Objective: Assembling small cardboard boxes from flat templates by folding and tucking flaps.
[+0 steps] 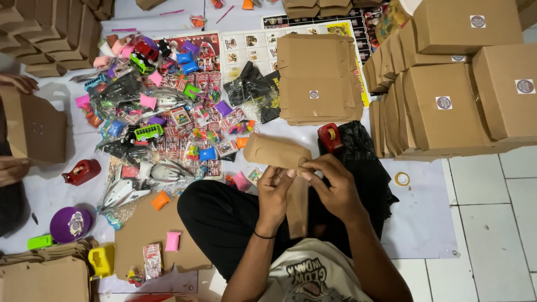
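Note:
Both my hands hold a flat brown cardboard box blank [275,152] above my lap. My left hand [274,193] grips its lower edge from the left, a black band on the wrist. My right hand [335,187] pinches the same edge from the right, fingertips meeting the left hand's. A strip of the cardboard hangs down between my hands over my black trousers [224,218].
A pile of small wrapped toys [162,117] covers the floor ahead-left. Flat box blanks [316,78] lie ahead; assembled brown boxes [447,106] are stacked at right. Red tape dispensers [330,137] [82,171] sit nearby. Another person's hands [14,168] hold a box at far left.

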